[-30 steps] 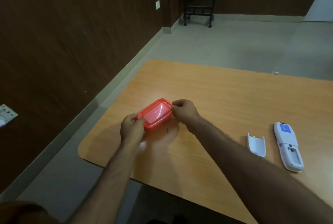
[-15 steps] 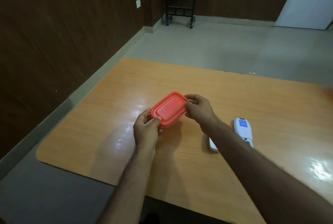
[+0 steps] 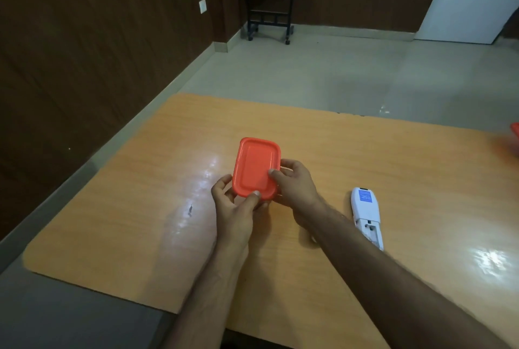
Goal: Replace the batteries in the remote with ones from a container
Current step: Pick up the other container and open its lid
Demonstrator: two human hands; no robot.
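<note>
Both grips, left hand (image 3: 233,205) and right hand (image 3: 295,185), curled round one orange container (image 3: 255,170); one remote (image 3: 366,215) alongside.

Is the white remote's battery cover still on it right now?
No, the white remote lies on the wooden table with its battery compartment uncovered.

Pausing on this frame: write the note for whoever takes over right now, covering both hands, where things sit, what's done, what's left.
Left hand: grips the near end of the red container, thumb on its lid.
Right hand: grips its right side.
Container is held over the table, lid on.
Remote: lying on the table to the right, back up, battery bay open and apparently empty.
Done: cover off.
Left: open the container, fit fresh batteries, refit the cover, which is not in view.
</note>
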